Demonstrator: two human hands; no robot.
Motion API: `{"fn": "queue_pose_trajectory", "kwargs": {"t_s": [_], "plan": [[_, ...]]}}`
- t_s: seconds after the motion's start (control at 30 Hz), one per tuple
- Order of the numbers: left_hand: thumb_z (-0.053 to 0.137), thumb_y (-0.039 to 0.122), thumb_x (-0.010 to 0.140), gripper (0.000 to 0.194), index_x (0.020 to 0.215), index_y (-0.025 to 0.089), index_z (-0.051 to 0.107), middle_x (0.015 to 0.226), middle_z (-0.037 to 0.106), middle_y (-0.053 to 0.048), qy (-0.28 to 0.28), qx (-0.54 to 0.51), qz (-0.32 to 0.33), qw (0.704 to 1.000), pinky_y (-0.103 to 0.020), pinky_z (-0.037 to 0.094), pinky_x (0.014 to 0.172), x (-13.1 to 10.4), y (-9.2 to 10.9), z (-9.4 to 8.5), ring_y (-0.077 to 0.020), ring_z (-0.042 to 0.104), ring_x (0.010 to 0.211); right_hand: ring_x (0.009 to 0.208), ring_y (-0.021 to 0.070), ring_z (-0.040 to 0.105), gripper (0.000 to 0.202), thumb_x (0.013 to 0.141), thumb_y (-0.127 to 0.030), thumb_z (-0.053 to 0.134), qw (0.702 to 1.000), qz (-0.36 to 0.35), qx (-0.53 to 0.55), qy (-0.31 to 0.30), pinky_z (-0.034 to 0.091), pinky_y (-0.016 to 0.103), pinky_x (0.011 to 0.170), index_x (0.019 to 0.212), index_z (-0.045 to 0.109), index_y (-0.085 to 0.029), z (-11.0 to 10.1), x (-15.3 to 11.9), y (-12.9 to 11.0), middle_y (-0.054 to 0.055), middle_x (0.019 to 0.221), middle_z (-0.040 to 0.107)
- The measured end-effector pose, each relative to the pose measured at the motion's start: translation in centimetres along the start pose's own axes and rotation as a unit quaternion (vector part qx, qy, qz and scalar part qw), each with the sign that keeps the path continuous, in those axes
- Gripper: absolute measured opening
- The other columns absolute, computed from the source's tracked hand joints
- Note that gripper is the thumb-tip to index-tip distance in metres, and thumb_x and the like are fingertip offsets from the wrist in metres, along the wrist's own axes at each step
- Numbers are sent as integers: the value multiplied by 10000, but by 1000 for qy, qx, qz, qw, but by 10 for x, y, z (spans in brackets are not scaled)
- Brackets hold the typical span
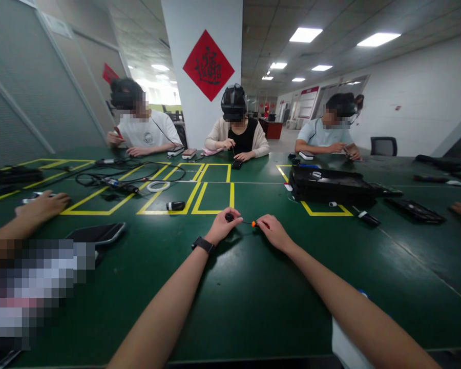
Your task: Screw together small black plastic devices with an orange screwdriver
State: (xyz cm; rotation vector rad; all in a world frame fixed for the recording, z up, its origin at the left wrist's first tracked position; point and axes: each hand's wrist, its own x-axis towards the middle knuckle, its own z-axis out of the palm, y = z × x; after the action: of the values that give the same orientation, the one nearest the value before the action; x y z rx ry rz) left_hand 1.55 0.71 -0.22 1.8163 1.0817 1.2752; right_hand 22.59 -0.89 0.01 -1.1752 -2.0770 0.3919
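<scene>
My left hand (225, 225), with a black watch (203, 245) on its wrist, is closed on a small black round piece (229, 217). To its right, my right hand (272, 230) grips what looks like a thin screwdriver with an orange collar (254, 224). Its narrow dark shaft points left toward my left hand; whether the tip touches the black piece, I cannot tell. Most of the handle is hidden by my right fingers. Both hands are low over the green table (230, 307).
Yellow tape (211, 212) marks the table ahead. A black-and-white cylinder (175, 206) lies left, near tangled cables (119, 182). A black case (330, 182) stands ahead right. A phone-like slab (96, 233) is by a neighbour's hand (46, 205). Several people sit around.
</scene>
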Motion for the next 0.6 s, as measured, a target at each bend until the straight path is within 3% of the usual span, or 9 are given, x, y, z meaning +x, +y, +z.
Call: {"fn": "queue_pose_trajectory", "kwargs": {"t_s": [0.3,0.5,0.6], "plan": [[622,390,675,278,829,167,561,768,585,-2,-7,12,-3,1000,-257,414,668,2,-2,-1,-120,537,691,865,157,503,175,779,-274,544,999,9,47,9,398,304,788,926,562,-183,-3,-4,-2,30,924,572],[631,352,666,267,844,165,562,775,589,-5,-19,-6,-14,1000,-257,421,682,2,0,-3,-119,543,701,888,168,506,238,873,-277,398,1000,11,21,-7,368,334,841,906,615,-186,-1,0,0,49,905,599],[643,335,657,266,845,166,562,784,592,-7,-28,-20,-6,999,-261,423,700,1,0,-4,-121,546,717,876,171,501,229,870,-269,410,1000,-10,12,-18,368,332,828,877,623,-185,-1,0,-1,49,874,597]]}}
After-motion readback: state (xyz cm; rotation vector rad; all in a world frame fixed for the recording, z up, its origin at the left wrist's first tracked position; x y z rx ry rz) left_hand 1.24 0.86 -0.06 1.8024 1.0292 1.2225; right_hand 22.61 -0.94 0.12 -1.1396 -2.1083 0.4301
